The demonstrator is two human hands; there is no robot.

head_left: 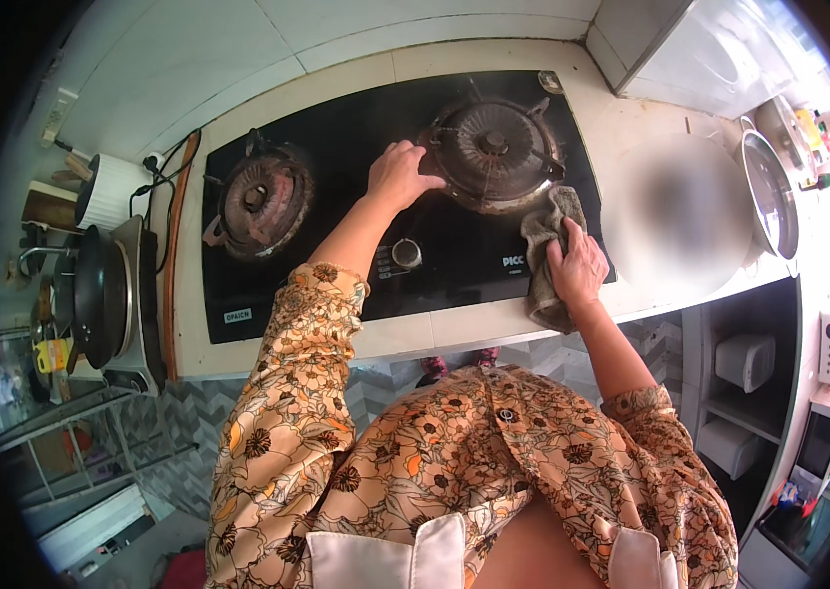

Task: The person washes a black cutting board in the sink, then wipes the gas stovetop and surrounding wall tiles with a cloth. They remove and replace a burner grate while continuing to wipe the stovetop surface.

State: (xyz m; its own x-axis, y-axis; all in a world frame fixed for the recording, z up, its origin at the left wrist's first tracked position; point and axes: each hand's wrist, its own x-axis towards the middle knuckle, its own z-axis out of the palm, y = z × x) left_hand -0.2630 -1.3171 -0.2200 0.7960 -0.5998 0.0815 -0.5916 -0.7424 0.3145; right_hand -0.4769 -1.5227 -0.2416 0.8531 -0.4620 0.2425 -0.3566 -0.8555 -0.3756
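A black glass gas hob (341, 206) is set in the counter before me. My left hand (402, 175) is at the left rim of the right burner (492, 151), its thumb and fingers around the edge of the pan support. The fingertips are partly hidden there. My right hand (578, 265) holds a crumpled grey-brown cloth (551, 283) against the hob's front right corner. The cloth's upper end reaches the burner's rim, and its lower end lies over the counter's front edge. A round control knob (407, 253) sits in front of my left hand. The left burner (254, 199) is rusty and stained.
A metal pot (772, 191) stands on the right counter, beside a blurred round area. At left are a black pan (97, 294) on a portable cooker, a white ribbed container (113, 191) and a dark cable (165, 180). Open shelves (742, 401) are below right.
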